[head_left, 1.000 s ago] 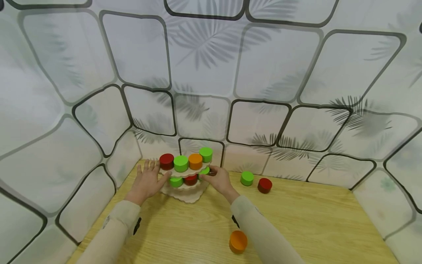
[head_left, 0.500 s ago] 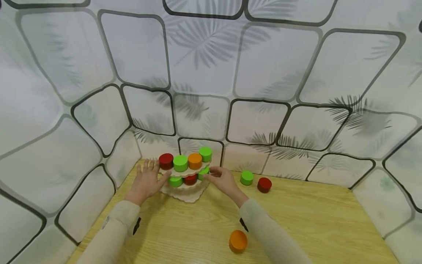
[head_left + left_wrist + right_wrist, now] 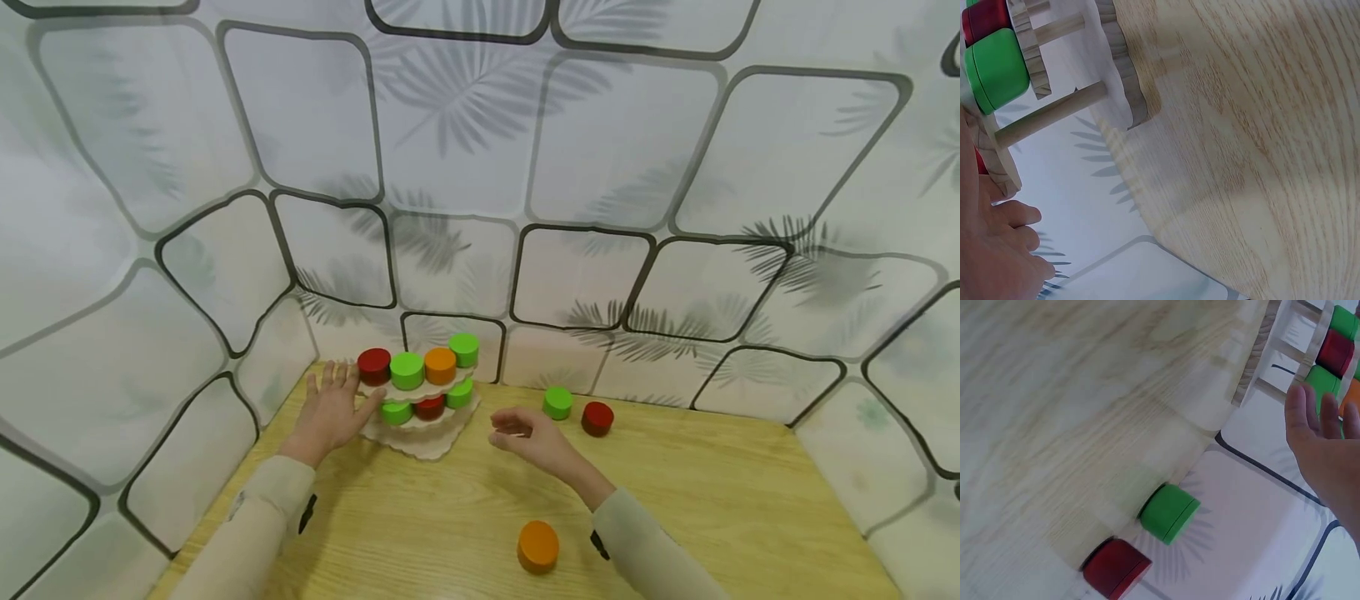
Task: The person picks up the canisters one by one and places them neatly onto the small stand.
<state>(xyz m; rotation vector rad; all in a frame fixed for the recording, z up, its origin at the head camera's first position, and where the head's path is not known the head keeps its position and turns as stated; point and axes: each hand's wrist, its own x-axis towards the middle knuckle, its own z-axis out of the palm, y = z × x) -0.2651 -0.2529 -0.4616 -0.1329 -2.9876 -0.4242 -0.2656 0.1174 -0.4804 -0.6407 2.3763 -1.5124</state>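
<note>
Filling the tiered, scalloped stand of pale wood (image 3: 429, 442) with coloured cylinders looks like the step in hand. Your left hand (image 3: 327, 414) rests at its left edge, fingers spread, probably steadying it. Your right hand (image 3: 536, 439) hangs right of the stand, apart from it: loosely curved, thumb and fingertips apart, nothing held. Nearest on the stand: a smooth green seated cylinder (image 3: 459, 394), middle tier, right end. On the wood-grain table (image 3: 435, 533): a loose green squat cylinder (image 3: 557, 403), a dark red squat cylinder (image 3: 597, 419) near it, an orange squat cylinder (image 3: 537, 547) closer to you. Next move likely calls for pinching one of those by its sides.
</note>
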